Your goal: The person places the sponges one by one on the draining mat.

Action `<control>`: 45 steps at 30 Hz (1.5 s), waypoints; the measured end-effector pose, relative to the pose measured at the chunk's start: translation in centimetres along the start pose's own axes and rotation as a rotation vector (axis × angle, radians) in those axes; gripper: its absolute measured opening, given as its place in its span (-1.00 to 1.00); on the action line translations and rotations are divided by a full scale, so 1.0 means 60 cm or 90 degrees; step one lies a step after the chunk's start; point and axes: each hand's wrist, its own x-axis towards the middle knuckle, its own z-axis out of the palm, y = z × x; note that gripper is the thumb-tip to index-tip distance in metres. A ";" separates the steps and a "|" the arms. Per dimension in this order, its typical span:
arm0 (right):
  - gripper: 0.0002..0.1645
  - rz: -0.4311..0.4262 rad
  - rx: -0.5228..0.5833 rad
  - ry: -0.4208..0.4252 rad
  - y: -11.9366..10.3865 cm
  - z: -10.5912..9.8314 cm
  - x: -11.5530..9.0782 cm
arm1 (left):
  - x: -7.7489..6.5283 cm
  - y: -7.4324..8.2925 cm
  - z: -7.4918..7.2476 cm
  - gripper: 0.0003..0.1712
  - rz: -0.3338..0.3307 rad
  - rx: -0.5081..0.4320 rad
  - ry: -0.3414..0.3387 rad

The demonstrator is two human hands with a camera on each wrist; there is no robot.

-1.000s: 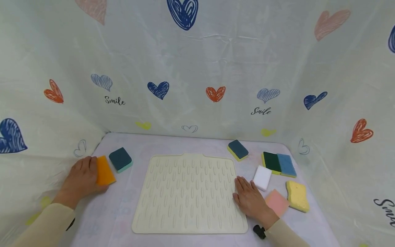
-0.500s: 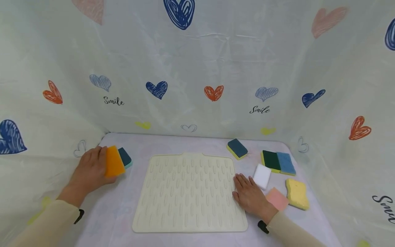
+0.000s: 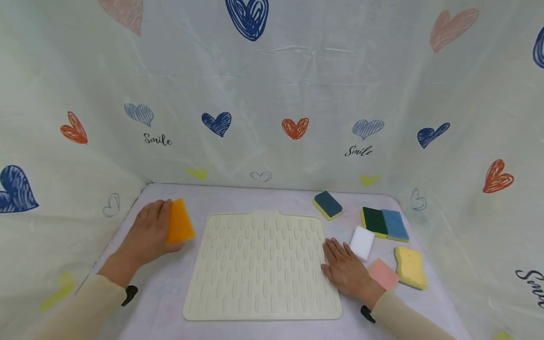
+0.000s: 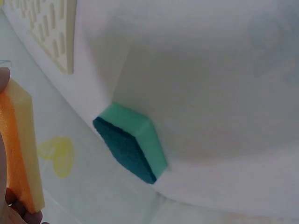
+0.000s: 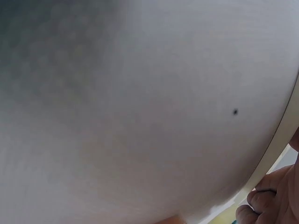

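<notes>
One orange sponge (image 3: 180, 221) pinched in left hand (image 3: 148, 231) toward table's (image 3: 163, 307) left edge, left of mat (image 3: 255, 264); light, even squeeze should limit twisting, right hand (image 3: 347, 273) fingers extended at mat's right edge.

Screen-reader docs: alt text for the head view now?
A person's left hand grips an orange rectangular sponge left of a cream ribbed rectangular mat. The right hand rests at the mat's right edge; assorted coloured sponges lie mostly to the right.
</notes>
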 end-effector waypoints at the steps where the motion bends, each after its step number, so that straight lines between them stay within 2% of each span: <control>1: -0.19 -0.001 0.000 -0.003 0.000 0.000 0.000 | 0.003 0.005 -0.001 0.41 0.002 -0.004 -0.003; 12: -0.17 -0.002 -0.008 -0.040 0.007 -0.002 0.007 | 0.034 0.043 0.003 0.31 0.017 -0.037 -0.097; 19: -0.17 0.003 -0.023 -0.031 0.010 0.003 0.006 | 0.052 0.060 0.015 0.30 0.072 -0.013 -0.123; 25: -0.20 -0.001 -0.009 -0.031 0.012 0.004 0.006 | 0.065 0.071 0.027 0.25 0.106 0.010 -0.155; 34: -0.20 -0.007 -0.003 -0.035 0.009 0.003 0.010 | 0.076 0.060 0.048 0.25 0.158 0.050 -0.189; 38: -0.19 -0.005 -0.007 -0.041 0.007 0.004 0.011 | 0.080 0.058 0.053 0.24 0.164 0.033 -0.219; 45: -0.20 0.001 -0.004 -0.047 0.003 0.004 0.011 | 0.087 0.069 0.076 0.24 0.182 0.005 -0.267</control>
